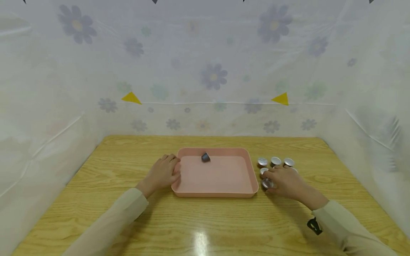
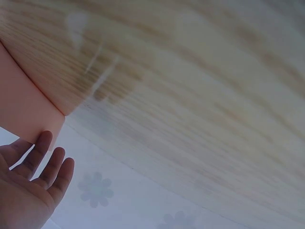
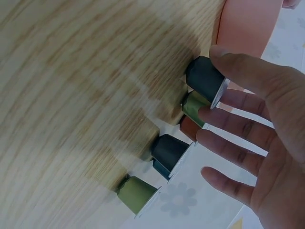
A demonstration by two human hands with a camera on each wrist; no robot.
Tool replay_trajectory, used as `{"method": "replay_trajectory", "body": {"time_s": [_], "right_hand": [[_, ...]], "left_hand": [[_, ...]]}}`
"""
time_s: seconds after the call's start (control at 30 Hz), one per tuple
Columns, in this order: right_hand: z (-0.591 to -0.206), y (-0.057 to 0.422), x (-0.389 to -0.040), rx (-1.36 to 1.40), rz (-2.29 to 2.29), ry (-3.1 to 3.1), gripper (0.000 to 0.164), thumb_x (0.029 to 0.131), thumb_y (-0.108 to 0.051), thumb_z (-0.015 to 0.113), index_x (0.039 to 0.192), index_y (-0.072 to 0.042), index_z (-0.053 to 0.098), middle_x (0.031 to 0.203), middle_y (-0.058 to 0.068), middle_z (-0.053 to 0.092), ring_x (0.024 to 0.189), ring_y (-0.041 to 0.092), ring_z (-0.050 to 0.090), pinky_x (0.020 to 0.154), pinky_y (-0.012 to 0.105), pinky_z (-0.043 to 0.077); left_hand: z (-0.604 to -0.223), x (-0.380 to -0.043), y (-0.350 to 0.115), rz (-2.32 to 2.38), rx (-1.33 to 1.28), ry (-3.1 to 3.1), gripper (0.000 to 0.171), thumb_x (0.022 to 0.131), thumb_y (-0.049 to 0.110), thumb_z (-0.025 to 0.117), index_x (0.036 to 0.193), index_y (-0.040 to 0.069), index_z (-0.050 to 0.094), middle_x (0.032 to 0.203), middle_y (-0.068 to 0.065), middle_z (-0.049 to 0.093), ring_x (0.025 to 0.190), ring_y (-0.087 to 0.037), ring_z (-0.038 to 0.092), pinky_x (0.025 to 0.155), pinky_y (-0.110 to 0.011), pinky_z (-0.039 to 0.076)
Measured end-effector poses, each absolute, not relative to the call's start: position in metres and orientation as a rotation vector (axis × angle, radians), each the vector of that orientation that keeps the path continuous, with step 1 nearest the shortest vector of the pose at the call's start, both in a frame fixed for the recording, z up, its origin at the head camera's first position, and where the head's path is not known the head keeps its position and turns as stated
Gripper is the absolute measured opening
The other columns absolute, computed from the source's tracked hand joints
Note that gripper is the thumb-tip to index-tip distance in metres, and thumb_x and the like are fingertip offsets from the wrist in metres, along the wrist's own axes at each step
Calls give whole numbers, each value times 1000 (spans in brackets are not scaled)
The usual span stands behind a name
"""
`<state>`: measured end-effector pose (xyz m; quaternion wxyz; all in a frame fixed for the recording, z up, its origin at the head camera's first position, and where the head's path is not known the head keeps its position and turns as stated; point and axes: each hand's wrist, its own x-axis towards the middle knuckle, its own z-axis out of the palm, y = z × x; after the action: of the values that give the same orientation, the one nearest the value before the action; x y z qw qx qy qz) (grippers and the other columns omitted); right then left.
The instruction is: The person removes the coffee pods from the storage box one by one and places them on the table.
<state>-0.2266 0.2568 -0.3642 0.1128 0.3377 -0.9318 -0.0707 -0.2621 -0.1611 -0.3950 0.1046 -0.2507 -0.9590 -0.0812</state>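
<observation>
A pink tray (image 1: 214, 195) lies on the table with one dark coffee capsule (image 1: 205, 157) tipped on its side inside, near the back rim. My left hand (image 1: 164, 171) rests against the tray's left side, its fingers fairly straight along the wall in the left wrist view. To the right of the tray, my right hand (image 1: 288, 183) pinches another dark capsule (image 3: 206, 78) between thumb and forefinger, its silver lid (image 1: 267, 183) facing up. The other fingers reach out over the neighbouring capsules and partly cover them in the head view.
Several more capsules stand lid up around the right hand, among them a green one (image 3: 137, 194), a black one (image 3: 169, 151) and a brown one (image 3: 189, 128). A wooden table (image 1: 205, 220) carries everything. Flower-patterned white sheeting (image 1: 205, 117) encloses its back and sides.
</observation>
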Motion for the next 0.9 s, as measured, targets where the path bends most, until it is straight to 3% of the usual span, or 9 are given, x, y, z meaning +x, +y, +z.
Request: {"method": "replay_trajectory", "body": {"time_s": [0.6,0.9], "right_hand": [[-356,257,-229,1004,-153,-2712,39,63,-40,79,93,-20,64,88,-6,65,73,16,57,54,28,39],[-352,254,-235,986,-76,-2775,35,73,-36,72,101,-16,65,87,-4,62,70,11,51,55,24,33]], "left_hand": [[-396,-263,-161,-246,-726,-2836,40,83,28,58,115,3,58,114,-10,55,106,-31,52,84,-46,47],[-398,-265,-162,-240,-737,-2836,41,84,29,57,116,4,58,114,-9,55,106,-31,52,84,-45,48]]}}
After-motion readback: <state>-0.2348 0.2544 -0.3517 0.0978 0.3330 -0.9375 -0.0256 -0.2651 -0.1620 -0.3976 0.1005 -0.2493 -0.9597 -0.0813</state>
